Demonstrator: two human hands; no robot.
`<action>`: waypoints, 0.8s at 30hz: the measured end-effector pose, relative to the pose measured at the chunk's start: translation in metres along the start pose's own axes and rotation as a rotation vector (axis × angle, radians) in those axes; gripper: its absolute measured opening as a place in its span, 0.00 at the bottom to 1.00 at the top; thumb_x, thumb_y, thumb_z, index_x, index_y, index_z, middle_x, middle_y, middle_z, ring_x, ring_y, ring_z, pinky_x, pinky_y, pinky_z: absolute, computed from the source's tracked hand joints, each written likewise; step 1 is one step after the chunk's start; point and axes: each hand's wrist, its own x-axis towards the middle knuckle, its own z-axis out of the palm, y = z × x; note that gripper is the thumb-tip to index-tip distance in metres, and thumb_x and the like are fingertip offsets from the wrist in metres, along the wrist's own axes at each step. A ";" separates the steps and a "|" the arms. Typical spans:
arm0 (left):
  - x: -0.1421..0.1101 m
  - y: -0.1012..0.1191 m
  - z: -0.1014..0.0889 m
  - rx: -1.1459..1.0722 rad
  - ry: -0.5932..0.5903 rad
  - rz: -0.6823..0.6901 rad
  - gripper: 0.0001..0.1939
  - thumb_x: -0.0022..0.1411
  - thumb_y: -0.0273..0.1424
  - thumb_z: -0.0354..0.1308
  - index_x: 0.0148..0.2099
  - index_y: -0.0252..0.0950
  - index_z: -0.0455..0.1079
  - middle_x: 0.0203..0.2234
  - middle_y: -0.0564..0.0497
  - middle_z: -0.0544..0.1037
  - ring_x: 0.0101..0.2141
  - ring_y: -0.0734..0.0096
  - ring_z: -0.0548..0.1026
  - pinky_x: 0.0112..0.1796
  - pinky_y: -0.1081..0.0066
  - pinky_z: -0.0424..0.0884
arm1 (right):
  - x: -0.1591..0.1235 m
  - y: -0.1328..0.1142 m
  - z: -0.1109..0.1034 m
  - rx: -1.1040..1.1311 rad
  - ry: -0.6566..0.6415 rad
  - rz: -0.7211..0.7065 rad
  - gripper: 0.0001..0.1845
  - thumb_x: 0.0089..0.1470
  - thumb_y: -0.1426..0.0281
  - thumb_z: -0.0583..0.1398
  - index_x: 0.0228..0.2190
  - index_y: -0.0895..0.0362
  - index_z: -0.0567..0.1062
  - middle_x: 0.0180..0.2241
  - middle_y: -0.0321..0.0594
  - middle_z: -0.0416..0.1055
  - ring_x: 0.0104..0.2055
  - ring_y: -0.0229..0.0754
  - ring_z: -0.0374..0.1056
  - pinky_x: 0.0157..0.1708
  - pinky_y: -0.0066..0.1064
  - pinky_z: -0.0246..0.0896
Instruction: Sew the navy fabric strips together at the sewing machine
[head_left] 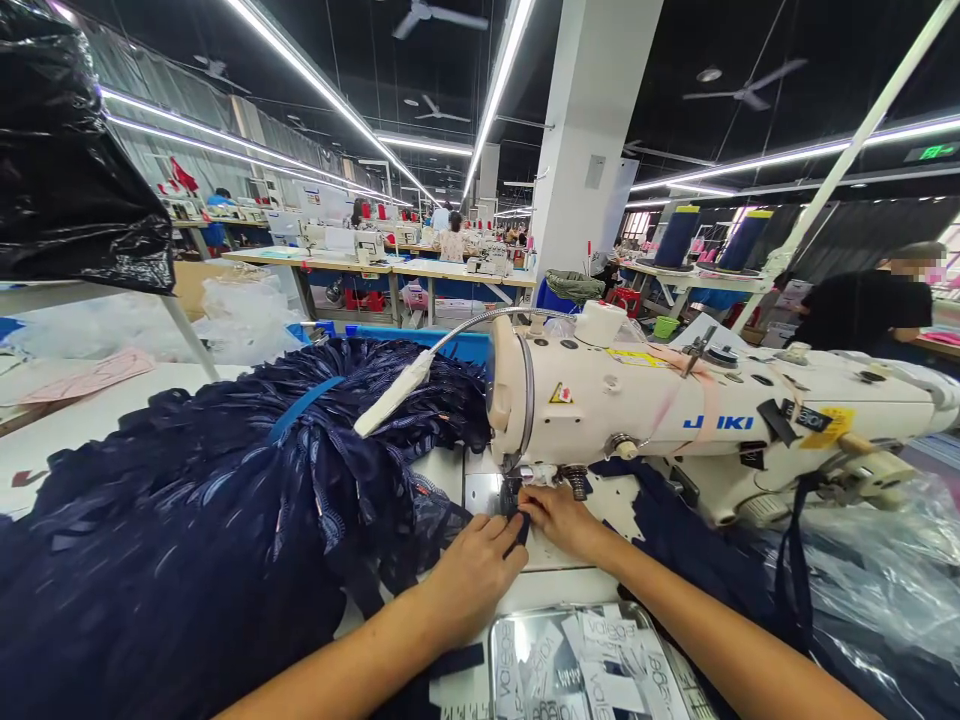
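At the needle area of a white sewing machine [622, 385], my left hand [480, 560] and my right hand [562, 518] come close together. A narrow piece of navy fabric [516, 535] runs between them toward the presser foot. My left hand's fingers are drawn together over the fabric's near end. Just to the right, my right hand pinches the fabric's edge close to the foot, and its fingertips are partly hidden. A large heap of navy garment pieces [225, 500] lies left of the machine, gathered under a blue strip [304, 408].
A metal tray [495, 650] of printed labels [600, 660] sits in front of the machine. A flexible lamp [394, 395] arches over the heap. More navy fabric [682, 540] and clear plastic [877, 570] lie at right. A black plastic bag [75, 160] hangs upper left. A person [862, 305] is at far right.
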 end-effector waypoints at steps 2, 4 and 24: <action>0.001 -0.001 0.000 -0.011 0.002 -0.001 0.10 0.53 0.18 0.50 0.38 0.30 0.66 0.50 0.36 0.67 0.43 0.58 0.68 0.43 0.61 0.64 | 0.001 0.001 -0.002 0.050 -0.024 0.018 0.10 0.57 0.73 0.50 0.28 0.55 0.71 0.26 0.34 0.69 0.31 0.38 0.65 0.36 0.29 0.58; 0.001 -0.002 0.002 -0.031 0.005 -0.005 0.11 0.53 0.18 0.49 0.39 0.30 0.65 0.50 0.37 0.67 0.44 0.57 0.67 0.44 0.61 0.64 | 0.001 0.001 -0.005 0.072 -0.043 0.037 0.11 0.57 0.72 0.51 0.28 0.55 0.71 0.26 0.33 0.69 0.32 0.38 0.66 0.36 0.29 0.58; 0.000 -0.006 0.010 -0.159 0.107 -0.037 0.12 0.53 0.18 0.47 0.39 0.30 0.67 0.41 0.41 0.72 0.45 0.60 0.67 0.49 0.60 0.63 | -0.018 0.021 0.009 -0.226 0.218 -0.505 0.15 0.57 0.78 0.48 0.41 0.58 0.71 0.42 0.48 0.70 0.44 0.45 0.66 0.42 0.38 0.63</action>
